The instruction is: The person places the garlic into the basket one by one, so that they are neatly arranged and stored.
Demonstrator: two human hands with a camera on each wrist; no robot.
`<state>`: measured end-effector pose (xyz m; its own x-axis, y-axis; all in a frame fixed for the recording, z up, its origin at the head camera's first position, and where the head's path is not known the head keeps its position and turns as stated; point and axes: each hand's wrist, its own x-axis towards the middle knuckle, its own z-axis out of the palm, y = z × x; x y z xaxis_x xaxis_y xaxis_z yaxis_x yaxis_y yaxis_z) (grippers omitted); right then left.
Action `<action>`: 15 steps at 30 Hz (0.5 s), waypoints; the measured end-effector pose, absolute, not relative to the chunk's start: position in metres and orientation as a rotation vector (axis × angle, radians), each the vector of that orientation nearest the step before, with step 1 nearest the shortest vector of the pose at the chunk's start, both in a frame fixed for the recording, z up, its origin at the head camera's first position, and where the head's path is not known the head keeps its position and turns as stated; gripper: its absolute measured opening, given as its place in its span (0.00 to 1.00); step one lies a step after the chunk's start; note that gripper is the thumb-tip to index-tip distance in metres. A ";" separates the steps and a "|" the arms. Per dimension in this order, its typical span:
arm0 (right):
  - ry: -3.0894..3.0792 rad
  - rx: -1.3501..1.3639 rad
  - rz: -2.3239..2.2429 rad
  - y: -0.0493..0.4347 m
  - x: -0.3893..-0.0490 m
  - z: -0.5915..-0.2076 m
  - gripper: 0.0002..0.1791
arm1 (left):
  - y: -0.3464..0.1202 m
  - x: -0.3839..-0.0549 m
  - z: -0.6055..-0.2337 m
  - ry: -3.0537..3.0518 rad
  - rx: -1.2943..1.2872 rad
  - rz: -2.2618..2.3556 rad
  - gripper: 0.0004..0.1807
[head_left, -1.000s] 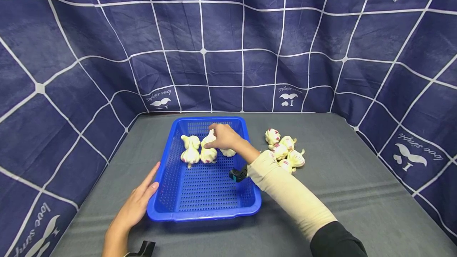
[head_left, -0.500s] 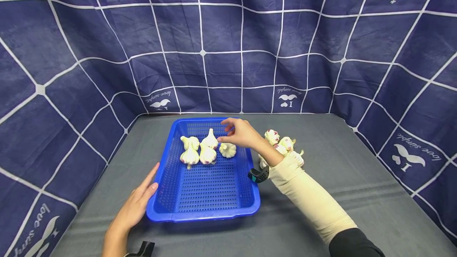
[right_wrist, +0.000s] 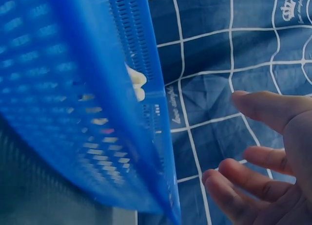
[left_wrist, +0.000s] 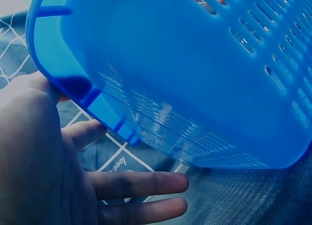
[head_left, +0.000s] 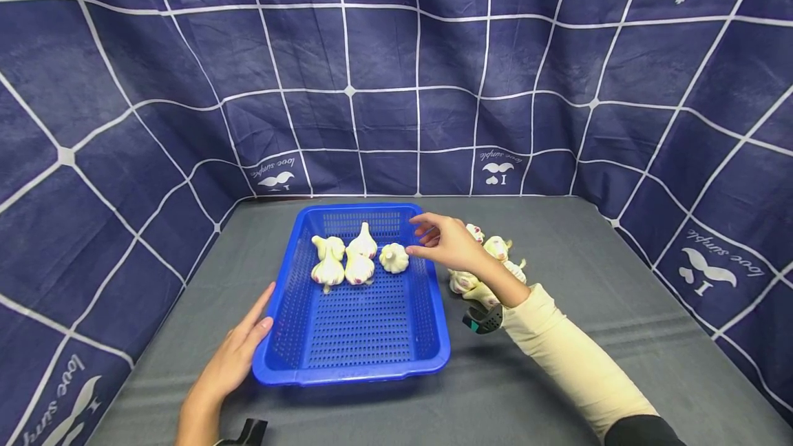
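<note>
A blue perforated plastic basket [head_left: 353, 374] holds several garlic bulbs grouped toward its far half. One pale bulb [head_left: 394, 258] lies at the right of that group, and a pair of bulbs [head_left: 328, 270] at its left. My left hand [head_left: 232, 353] rests against the basket's left rim, its thumb and index finger at the edge and the other fingers straight in the left wrist view. Over the right rim hovers my right hand [head_left: 449, 246], fingers loosely bent and nothing between them; the right wrist view shows that hand [right_wrist: 273, 157] beside the basket wall [right_wrist: 97, 88].
Right of the basket, a pile of garlic bulbs [head_left: 498, 248] with purple streaks lies on the grey tabletop [head_left: 595, 308], partly hidden by the right hand and wrist. A dark blue gridded cloth [head_left: 396, 122] hangs behind the table and along both sides.
My right hand let go of a garlic bulb among the others in the basket, lifted away, and moved right to above the right rim. The left hand stays at the rim.
</note>
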<state>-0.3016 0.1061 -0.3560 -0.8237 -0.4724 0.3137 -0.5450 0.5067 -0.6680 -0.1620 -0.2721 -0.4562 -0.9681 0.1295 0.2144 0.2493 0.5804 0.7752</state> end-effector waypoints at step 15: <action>-2.545 0.816 1.250 0.160 -0.282 -0.387 0.26 | -0.272 -0.163 -0.459 -2.592 -0.393 -1.363 0.29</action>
